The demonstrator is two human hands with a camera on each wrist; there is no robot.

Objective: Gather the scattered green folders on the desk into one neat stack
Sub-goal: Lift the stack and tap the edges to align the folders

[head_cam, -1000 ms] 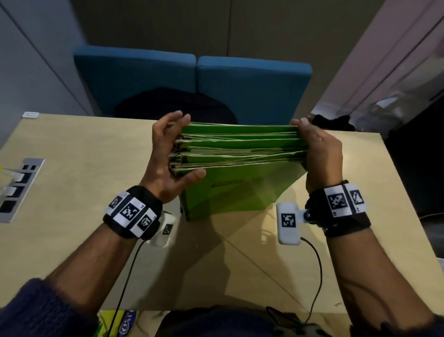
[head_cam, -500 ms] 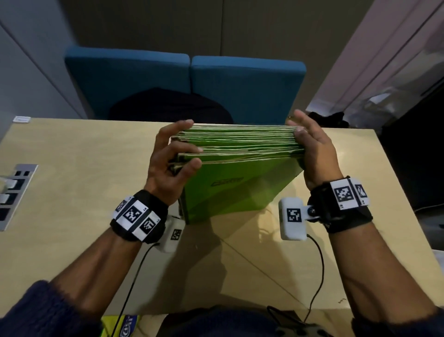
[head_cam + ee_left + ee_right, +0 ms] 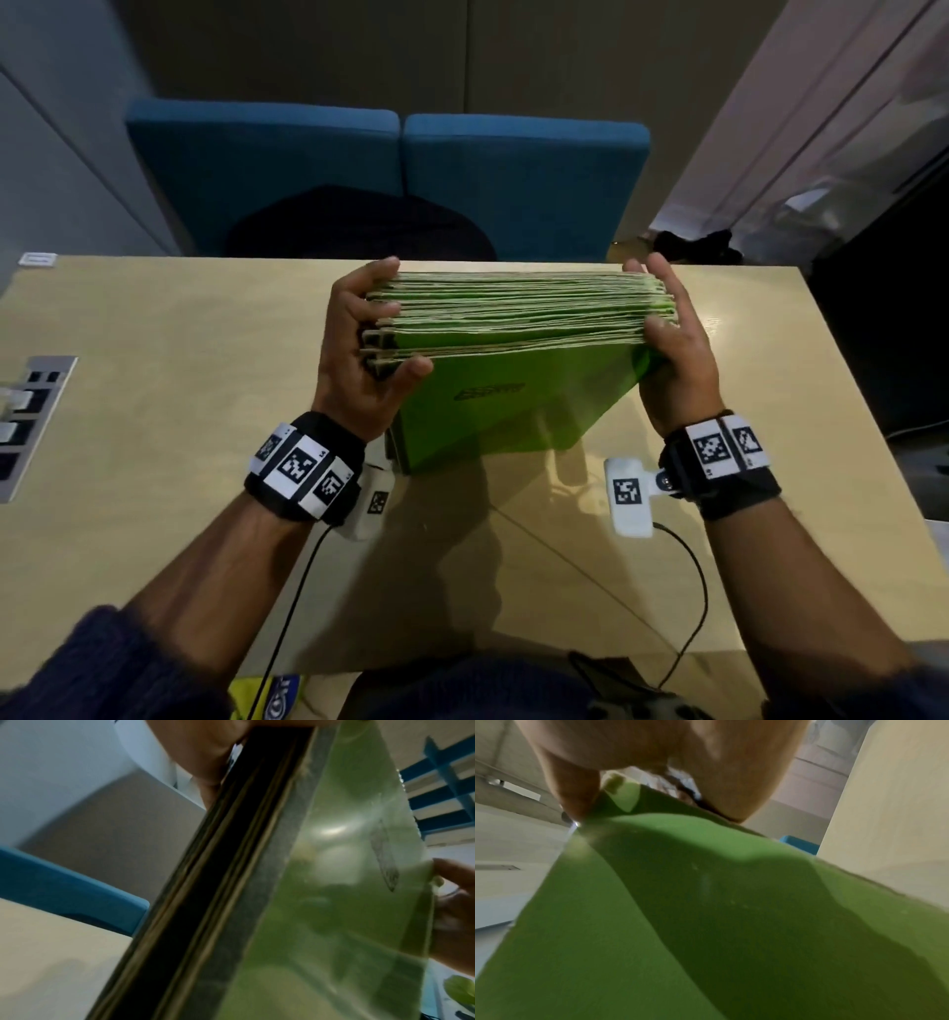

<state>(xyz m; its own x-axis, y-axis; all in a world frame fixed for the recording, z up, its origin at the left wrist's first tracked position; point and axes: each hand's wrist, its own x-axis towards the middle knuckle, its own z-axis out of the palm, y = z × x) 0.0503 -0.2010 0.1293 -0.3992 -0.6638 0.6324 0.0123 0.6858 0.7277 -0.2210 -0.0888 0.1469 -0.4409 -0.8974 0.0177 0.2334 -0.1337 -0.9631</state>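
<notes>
A thick stack of green folders (image 3: 513,390) stands on edge on the desk (image 3: 154,411), its upper edges facing me. My left hand (image 3: 369,334) grips the stack's left end, thumb on the near cover and fingers curled over the far side. My right hand (image 3: 667,334) holds the right end the same way. In the left wrist view the folders (image 3: 334,882) show their dark spines and glossy near cover. The right wrist view is filled by the green cover (image 3: 706,923) under my right hand (image 3: 654,770).
A socket panel (image 3: 31,416) is set into the desk at the left edge. Two blue chairs (image 3: 390,169) stand behind the far edge. Wrist camera cables (image 3: 688,591) trail over the near part of the desk.
The stack has tilted up from a forward lean and its top edges look more even. Both hands shifted slightly along the stack's ends.
</notes>
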